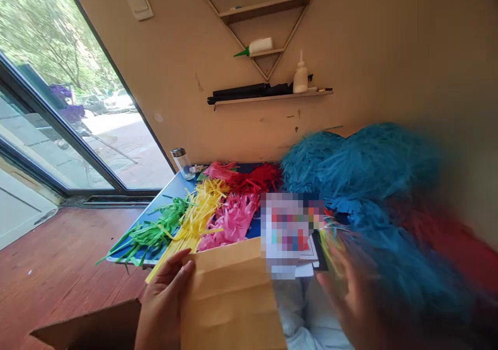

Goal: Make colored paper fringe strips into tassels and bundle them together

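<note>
My left hand [167, 293] is closed on the upper left edge of a brown paper sheet or envelope [231, 298], thumb in front. The paper has faint creases and hangs above my lap. My right hand [350, 288], blurred by motion, has its thumb and fingers apart beside a partly pixelated printed sheet [286, 256]; I see nothing gripped in it. A dark card edge [321, 254] and a blurred bunch of multicoloured strips [334, 236] lie close to its fingers. On the table lie green strips [159, 231], yellow strips [202, 205] and pink strips [231, 218].
A blue table [159, 197] stands against the wall. It bears a glass jar [182, 163], red strips [260, 179] and large blue fringed bundles [361, 158]. Above is a shelf [272, 98] with a squeeze bottle [301, 77]. An open cardboard box [93, 326] sits lower left.
</note>
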A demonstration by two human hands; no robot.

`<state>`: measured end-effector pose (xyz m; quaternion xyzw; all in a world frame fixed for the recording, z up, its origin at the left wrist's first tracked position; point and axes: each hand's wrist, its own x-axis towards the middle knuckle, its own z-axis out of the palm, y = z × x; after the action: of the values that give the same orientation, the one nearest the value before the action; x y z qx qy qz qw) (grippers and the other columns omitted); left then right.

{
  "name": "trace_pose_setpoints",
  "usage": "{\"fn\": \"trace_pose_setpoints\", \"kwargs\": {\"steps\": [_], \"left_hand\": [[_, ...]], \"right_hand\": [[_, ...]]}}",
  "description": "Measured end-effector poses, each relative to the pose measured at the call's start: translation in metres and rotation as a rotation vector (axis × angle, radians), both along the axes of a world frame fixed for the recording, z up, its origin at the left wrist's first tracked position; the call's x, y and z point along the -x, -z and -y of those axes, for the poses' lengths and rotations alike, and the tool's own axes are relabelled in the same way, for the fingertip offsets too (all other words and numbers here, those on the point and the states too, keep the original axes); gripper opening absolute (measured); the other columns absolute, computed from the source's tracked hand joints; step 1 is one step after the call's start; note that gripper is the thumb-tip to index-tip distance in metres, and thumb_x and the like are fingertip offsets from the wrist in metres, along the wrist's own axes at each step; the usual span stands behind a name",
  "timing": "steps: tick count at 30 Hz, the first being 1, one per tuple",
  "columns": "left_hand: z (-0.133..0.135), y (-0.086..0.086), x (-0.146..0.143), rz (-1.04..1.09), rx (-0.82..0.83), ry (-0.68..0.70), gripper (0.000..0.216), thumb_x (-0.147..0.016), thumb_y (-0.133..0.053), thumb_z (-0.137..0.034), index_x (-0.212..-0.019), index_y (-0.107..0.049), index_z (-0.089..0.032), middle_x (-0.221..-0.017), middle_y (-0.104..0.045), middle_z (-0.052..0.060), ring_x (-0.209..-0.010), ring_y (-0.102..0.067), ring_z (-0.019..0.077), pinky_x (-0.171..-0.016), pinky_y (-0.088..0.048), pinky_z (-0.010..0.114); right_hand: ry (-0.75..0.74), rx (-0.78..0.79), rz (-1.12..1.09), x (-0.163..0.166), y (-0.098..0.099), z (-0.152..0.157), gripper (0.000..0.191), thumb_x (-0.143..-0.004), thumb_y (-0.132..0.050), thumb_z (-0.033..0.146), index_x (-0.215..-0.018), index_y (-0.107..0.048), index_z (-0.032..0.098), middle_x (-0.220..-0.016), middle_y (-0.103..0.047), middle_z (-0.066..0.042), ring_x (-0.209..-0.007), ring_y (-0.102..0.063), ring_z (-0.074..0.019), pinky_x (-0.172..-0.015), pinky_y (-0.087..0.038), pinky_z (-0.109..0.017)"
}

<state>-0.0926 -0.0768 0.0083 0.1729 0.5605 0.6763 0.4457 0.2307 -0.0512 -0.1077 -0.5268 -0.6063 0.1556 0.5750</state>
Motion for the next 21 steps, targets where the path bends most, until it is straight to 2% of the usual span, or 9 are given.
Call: {"fn": "trace_pose_setpoints", "kwargs": {"steps": [3, 6, 8, 13, 16, 19, 21], "left_hand": [[-0.007, 0.028, -0.027, 0.019, -0.008, 0.081, 0.053, -0.045, -0.094, -0.036, -0.09, -0.071, -0.021, -0.072, -0.074, -0.003, -0.058, -0.069, 0.0156, -0.05, -0.054, 0.019], [-0.018, 0.048, -0.051, 0.015, -0.017, 0.166, 0.05, -0.048, -0.093, -0.038, -0.09, -0.071, -0.02, -0.073, -0.075, -0.001, -0.062, -0.069, 0.0133, -0.054, -0.053, 0.017], [-0.025, 0.055, -0.061, -0.023, -0.034, 0.184, 0.048, -0.051, -0.093, -0.039, -0.089, -0.071, -0.019, -0.074, -0.075, 0.001, -0.064, -0.069, 0.0129, -0.056, -0.052, 0.016], [-0.036, 0.062, -0.07, -0.061, -0.034, 0.201, 0.043, -0.052, -0.092, -0.039, -0.083, -0.072, -0.017, -0.072, -0.075, 0.001, -0.062, -0.066, 0.0107, -0.055, -0.05, 0.014], [-0.041, 0.066, -0.076, -0.045, -0.008, 0.222, 0.041, -0.052, -0.092, -0.039, -0.081, -0.072, -0.017, -0.07, -0.074, 0.001, -0.06, -0.064, 0.0101, -0.053, -0.049, 0.014], [-0.043, 0.069, -0.082, -0.05, -0.013, 0.233, 0.038, -0.053, -0.092, -0.037, -0.079, -0.073, -0.018, -0.068, -0.073, 0.0, -0.058, -0.063, 0.0099, -0.051, -0.048, 0.014], [-0.039, 0.068, -0.083, -0.087, -0.116, 0.229, 0.029, -0.057, -0.091, -0.035, -0.076, -0.074, -0.02, -0.068, -0.074, 0.0, -0.059, -0.065, 0.0102, -0.052, -0.049, 0.014]], "right_hand": [[-0.178, 0.029, -0.076, 0.007, -0.025, 0.016, 0.038, -0.088, -0.063, 0.049, -0.116, -0.067, 0.022, -0.104, -0.069, -0.009, -0.091, -0.066, -0.0235, -0.077, -0.056, -0.032], [-0.34, 0.159, -0.266, 0.016, -0.043, 0.018, 0.039, -0.089, -0.061, 0.054, -0.116, -0.067, 0.026, -0.083, -0.065, -0.003, -0.076, -0.063, -0.0184, -0.073, -0.054, -0.028], [-0.383, 0.226, -0.357, 0.018, -0.047, 0.014, 0.04, -0.087, -0.065, 0.052, -0.119, -0.066, 0.028, -0.08, -0.063, -0.001, -0.073, -0.061, -0.0163, -0.071, -0.052, -0.026], [-0.388, 0.386, -0.478, 0.012, -0.046, 0.004, 0.046, -0.082, -0.073, 0.046, -0.123, -0.063, 0.027, -0.081, -0.062, 0.0, -0.072, -0.059, -0.0148, -0.07, -0.049, -0.026], [-0.406, 0.498, -0.525, 0.007, -0.049, 0.001, 0.045, -0.08, -0.074, 0.047, -0.117, -0.066, 0.023, -0.076, -0.062, 0.0, -0.071, -0.06, -0.0154, -0.066, -0.049, -0.025], [-0.379, 0.501, -0.509, 0.002, -0.056, 0.002, 0.044, -0.079, -0.075, 0.048, -0.112, -0.068, 0.021, -0.076, -0.064, -0.001, -0.071, -0.061, -0.0161, -0.066, -0.05, -0.026], [-0.39, 0.488, -0.476, -0.002, -0.061, 0.005, 0.051, -0.081, -0.072, 0.049, -0.123, -0.063, 0.021, -0.079, -0.067, -0.003, -0.074, -0.063, -0.0176, -0.07, -0.052, -0.028]]}}
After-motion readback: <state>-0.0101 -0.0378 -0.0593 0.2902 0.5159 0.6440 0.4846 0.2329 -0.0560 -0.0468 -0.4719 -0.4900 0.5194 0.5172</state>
